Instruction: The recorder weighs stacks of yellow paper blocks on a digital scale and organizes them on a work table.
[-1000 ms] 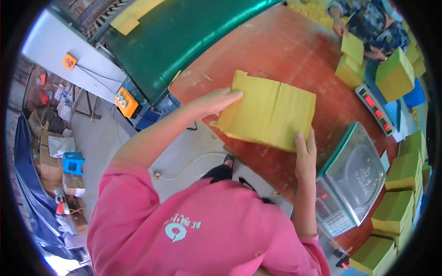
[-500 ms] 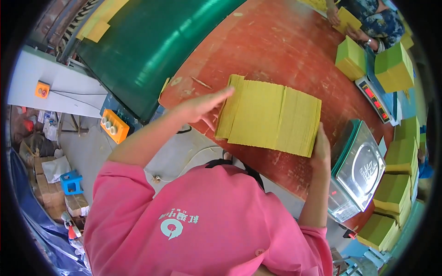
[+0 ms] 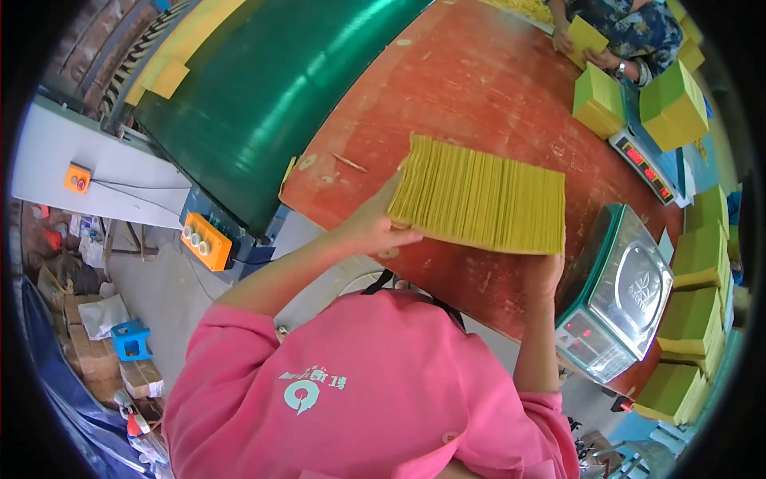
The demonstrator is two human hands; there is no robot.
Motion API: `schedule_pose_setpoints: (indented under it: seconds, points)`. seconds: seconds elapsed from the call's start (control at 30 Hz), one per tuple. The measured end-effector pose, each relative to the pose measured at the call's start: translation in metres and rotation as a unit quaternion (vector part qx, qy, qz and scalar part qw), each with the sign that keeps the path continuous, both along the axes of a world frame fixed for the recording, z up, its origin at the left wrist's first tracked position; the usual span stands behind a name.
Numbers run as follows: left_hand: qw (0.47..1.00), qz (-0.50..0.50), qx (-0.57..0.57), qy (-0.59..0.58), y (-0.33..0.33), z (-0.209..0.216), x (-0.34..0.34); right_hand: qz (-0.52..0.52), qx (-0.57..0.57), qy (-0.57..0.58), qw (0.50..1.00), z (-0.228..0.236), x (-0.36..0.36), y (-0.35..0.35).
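A thick stack of yellow paper sheets (image 3: 481, 195) stands on edge above the red-brown table (image 3: 487, 88), its sheet edges facing up. My left hand (image 3: 373, 223) grips the stack's left end, fingers under its near face. My right hand (image 3: 544, 270) holds the right end from below, mostly hidden by the stack. Both forearms come up from my pink shirt at the lower edge.
A green-rimmed weighing scale (image 3: 618, 294) sits right of my right hand. Yellow paper bundles (image 3: 698, 311) pile at the right edge. Another person (image 3: 618, 32) across the table handles more bundles beside a second scale (image 3: 645, 168). A green conveyor (image 3: 271, 88) and orange button box (image 3: 206, 239) lie left.
The stack has turned from lying flat, face up, to standing on edge. My left hand went from open beside it to gripping its left end; my right hand slid under the right end.
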State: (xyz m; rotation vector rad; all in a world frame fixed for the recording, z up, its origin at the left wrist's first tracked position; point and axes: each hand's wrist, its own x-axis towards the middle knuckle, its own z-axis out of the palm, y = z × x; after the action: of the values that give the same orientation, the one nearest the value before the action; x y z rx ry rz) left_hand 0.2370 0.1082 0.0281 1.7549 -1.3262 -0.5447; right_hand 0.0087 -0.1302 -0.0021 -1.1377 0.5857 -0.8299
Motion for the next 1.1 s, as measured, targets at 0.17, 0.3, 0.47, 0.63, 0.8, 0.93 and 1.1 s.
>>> schedule_pose_setpoints:
  seconds: [0.17,0.3,0.47,0.63,0.8,0.93,1.1]
  points:
    - [0.98,0.013,0.048,0.195,0.009,-0.002,0.0,-0.032,-0.242,0.142,0.959,-0.007,-0.001,0.014]
    - [0.992,0.006,-0.011,0.123,0.014,0.005,0.005,0.0,-0.01,-0.005,1.0,-0.017,-0.003,0.011]
    - [0.979,-0.011,-0.033,0.201,0.019,0.012,0.017,-0.002,0.01,-0.016,1.0,-0.026,-0.009,0.006]
    - [0.87,0.038,-0.054,0.488,0.025,0.016,0.055,-0.029,0.001,-0.03,0.999,-0.026,-0.006,0.015]
    - [0.865,0.17,-0.206,0.425,-0.031,-0.016,0.035,-0.036,-0.013,-0.022,0.999,-0.023,-0.007,0.015]
    - [0.835,0.106,-0.227,0.49,-0.051,-0.029,0.018,-0.059,-0.371,0.215,0.901,-0.023,-0.007,0.018]
    - [0.759,0.111,-0.238,0.596,-0.053,-0.045,0.013,-0.064,0.051,-0.031,0.996,-0.018,0.004,0.024]
